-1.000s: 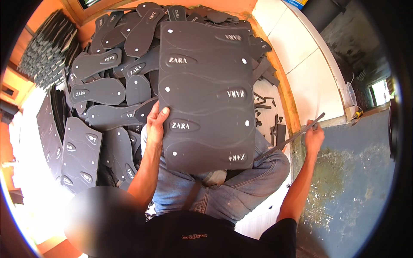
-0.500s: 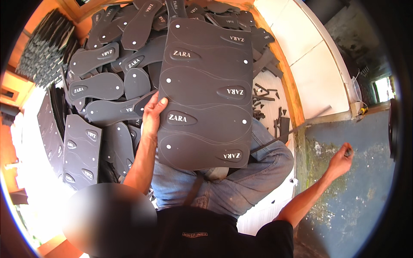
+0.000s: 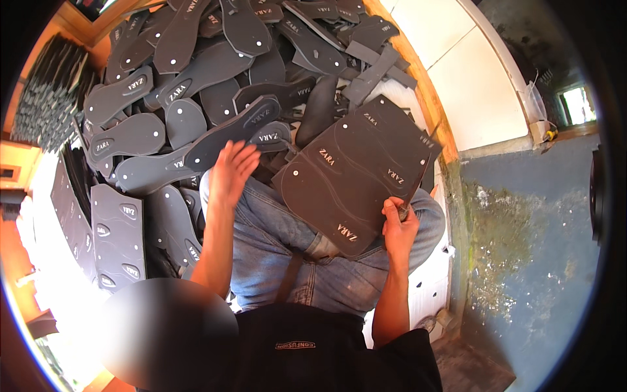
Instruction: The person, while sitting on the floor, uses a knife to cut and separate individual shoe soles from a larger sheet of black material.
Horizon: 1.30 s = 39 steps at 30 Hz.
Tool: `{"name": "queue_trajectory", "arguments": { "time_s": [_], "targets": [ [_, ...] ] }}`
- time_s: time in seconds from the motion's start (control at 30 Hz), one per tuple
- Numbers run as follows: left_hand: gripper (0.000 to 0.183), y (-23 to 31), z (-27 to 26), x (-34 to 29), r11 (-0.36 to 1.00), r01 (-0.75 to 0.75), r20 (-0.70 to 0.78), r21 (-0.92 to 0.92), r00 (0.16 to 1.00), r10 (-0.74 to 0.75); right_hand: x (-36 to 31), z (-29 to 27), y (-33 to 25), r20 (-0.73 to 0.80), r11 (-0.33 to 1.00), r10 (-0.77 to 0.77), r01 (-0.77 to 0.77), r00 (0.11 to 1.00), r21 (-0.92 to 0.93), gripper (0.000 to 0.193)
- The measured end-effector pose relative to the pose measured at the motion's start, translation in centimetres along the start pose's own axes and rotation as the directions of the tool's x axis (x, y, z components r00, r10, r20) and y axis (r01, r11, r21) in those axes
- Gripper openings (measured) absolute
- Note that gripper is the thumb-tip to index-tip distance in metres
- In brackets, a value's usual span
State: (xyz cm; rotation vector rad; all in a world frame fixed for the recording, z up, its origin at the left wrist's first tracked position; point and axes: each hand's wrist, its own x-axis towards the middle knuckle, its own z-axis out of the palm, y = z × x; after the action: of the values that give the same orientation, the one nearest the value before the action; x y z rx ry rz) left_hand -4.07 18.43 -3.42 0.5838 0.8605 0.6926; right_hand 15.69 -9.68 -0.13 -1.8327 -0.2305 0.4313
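Note:
A dark grey foam sheet (image 3: 346, 179), marked with several sole outlines, lies slanted over my lap. Beside its lower right edge, my right hand (image 3: 400, 228) is closed around a thin dark tool, perhaps a knife, whose narrow length (image 3: 418, 176) runs up along the edge. Where the tool ends and the sheet's edge begins is hard to tell. My left hand (image 3: 235, 173) is open, fingers stretched, apart from the sheet and holding nothing. Just beyond its fingertips is a cut-out shoe insole (image 3: 228, 136) on the pile.
A heap of dark insoles (image 3: 186, 72) spreads ahead and left. More outlined sheets (image 3: 117, 228) lean at left, near a tall stack of dark pieces (image 3: 52, 91). Offcut strips (image 3: 375, 72) lie at far right, beside a wooden edge (image 3: 418, 85) and a stained blue-grey surface (image 3: 522, 248).
My left hand has let go of the sheet, which has dropped, turned and shifted right. My right hand has swung in from far right to the sheet's edge.

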Motion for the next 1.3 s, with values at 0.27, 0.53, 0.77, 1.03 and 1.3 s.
{"name": "queue_trajectory", "arguments": {
  "time_s": [0.27, 0.53, 0.77, 1.03, 1.3],
  "targets": [
    [0.035, -11.8, 3.7, -11.7, 0.846, 0.534, 0.098, -0.008, 0.842, -0.530, -0.1, 0.3, 0.0, 0.078, 0.993, 0.102, -0.105, 0.992, 0.047, 0.020],
    [0.039, -5.7, 6.2, -9.2, 0.965, 0.164, 0.178, 0.206, 0.963, -0.202, -3.0, -0.7, -0.3, 0.089, 0.953, 0.067, -0.090, 0.994, 0.289, 0.024],
    [0.042, -1.8, -0.7, -5.9, 0.662, -0.080, 0.084, 0.746, 0.996, 0.026, -4.4, 0.7, 0.8, 0.173, 0.949, 0.082, -0.130, 0.981, 0.287, 0.021],
    [0.046, 6.6, -2.0, 3.7, -0.371, -0.219, 0.401, 0.902, 0.741, 0.538, -4.1, 2.9, 1.0, 0.198, 0.992, 0.018, -0.042, 0.980, 0.117, 0.018],
    [0.031, 10.4, 0.0, 4.7, -0.337, -0.319, 0.398, 0.886, 0.895, 0.200, -4.1, 2.9, 2.1, 0.131, 0.991, 0.012, -0.029, 0.991, 0.134, 0.018]
  ]
}}
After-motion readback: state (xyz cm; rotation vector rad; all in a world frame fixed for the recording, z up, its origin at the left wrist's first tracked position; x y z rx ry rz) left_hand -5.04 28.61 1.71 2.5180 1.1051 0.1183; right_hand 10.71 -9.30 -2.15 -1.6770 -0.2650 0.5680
